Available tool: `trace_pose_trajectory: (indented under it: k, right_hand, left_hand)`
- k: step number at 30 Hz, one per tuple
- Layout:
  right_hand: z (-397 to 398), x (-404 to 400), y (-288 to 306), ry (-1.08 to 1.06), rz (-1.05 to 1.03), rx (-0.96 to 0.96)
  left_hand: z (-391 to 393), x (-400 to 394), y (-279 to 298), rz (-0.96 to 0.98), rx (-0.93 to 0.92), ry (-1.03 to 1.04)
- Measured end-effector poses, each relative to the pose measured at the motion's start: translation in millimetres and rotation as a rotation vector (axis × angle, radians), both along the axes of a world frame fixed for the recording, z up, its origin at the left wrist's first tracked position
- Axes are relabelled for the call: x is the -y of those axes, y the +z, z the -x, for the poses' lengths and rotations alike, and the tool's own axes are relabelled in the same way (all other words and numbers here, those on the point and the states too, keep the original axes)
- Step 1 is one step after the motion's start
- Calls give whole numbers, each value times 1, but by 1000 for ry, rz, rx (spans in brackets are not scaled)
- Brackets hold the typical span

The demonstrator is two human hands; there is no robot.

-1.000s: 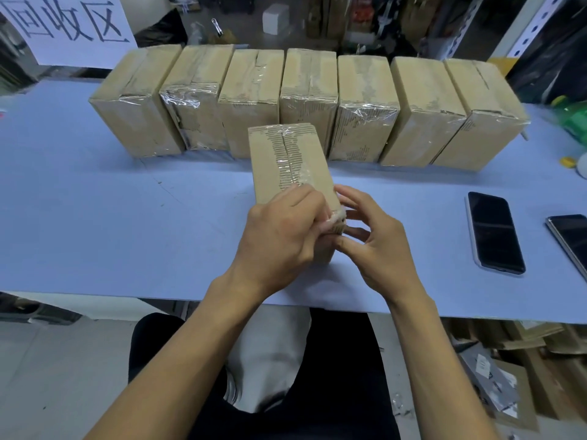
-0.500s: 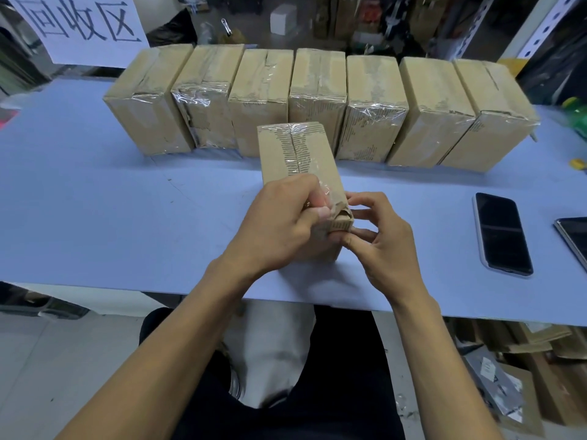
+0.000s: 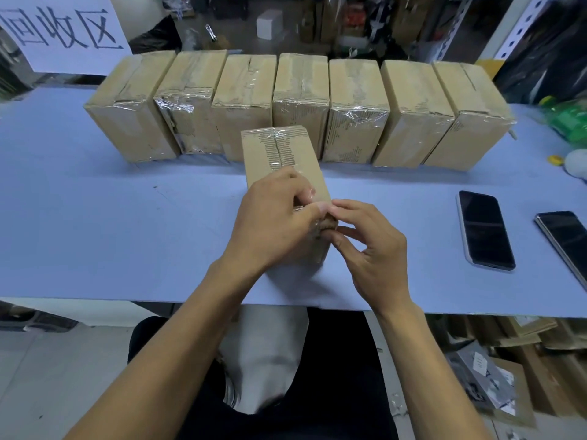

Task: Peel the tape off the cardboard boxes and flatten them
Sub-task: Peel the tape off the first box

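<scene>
Blue bench [image 3: 95,236], near edge: left hand [image 3: 270,223] and right hand [image 3: 371,249], each grip pinched on clear tape [image 3: 317,214] at the front cardboard box [image 3: 282,154], apparently starting the peel; next, a steady pull along the seam.

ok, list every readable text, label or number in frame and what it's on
"回收区": large black handwritten characters on the white paper sign, far left behind the table.
Printed labels on the grey packets under the table, right: too small to read.
Cardboard boxes and the two phones: no legible text.
</scene>
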State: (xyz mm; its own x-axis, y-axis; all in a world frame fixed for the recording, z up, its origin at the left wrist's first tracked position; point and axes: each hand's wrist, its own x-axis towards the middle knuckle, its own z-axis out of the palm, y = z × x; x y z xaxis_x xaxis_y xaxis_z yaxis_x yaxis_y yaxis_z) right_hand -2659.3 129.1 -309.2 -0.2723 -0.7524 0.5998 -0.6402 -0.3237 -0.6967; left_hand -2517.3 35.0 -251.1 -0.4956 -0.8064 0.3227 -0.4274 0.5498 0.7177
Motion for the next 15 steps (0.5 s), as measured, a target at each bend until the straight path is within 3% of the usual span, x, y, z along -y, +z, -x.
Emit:
trace_pose_trajectory:
  k: [7,15]
  right_hand:
    - [3,4,-13,-48,83,-86]
    - [-2,7,-12,-13,64,-25]
  left_hand:
    - [-2,-3,-1,-69,-61,25]
    - [-16,-5,-4,-160,-234,5]
